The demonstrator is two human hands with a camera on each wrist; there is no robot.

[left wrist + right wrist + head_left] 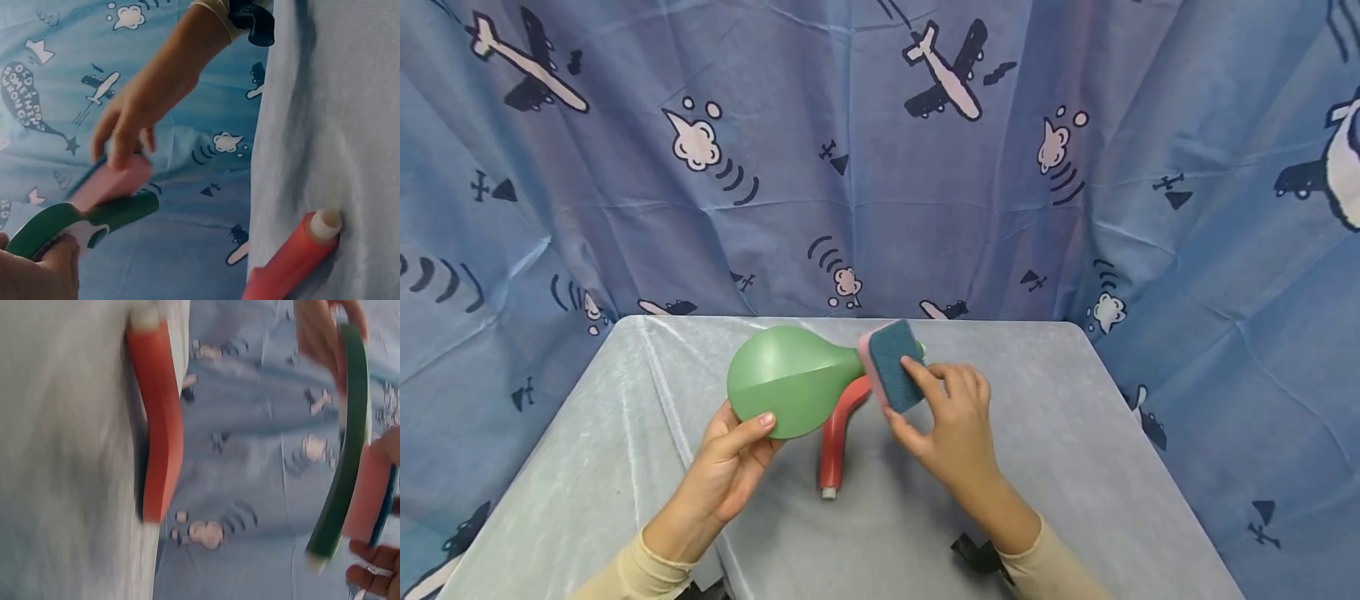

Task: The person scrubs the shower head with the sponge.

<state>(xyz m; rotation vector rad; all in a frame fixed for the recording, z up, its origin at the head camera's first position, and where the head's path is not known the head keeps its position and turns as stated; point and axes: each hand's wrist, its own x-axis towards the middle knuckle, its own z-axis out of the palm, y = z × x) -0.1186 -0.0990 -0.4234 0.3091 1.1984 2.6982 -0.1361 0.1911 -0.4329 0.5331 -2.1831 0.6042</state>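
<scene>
My left hand [724,471] pinches the wide round end of a green paddle-shaped thing [793,379], thumb on its face and fingers behind. It is held up over the table, its narrow neck toward the right. In the left wrist view its pale underside [81,232] shows. My right hand [958,429] grips a sponge [898,367], pink with a dark blue-green scouring side, between thumb and fingers. The sponge's pink side [367,497] lies against the green neck, which it partly covers in the head view.
A bent red tube [833,442] with a whitish end lies on the grey cloth-covered table [1075,467], beneath the green thing. A blue curtain [880,167] printed with planes hangs behind and at the sides. Dark straps [976,554] are by the wrists.
</scene>
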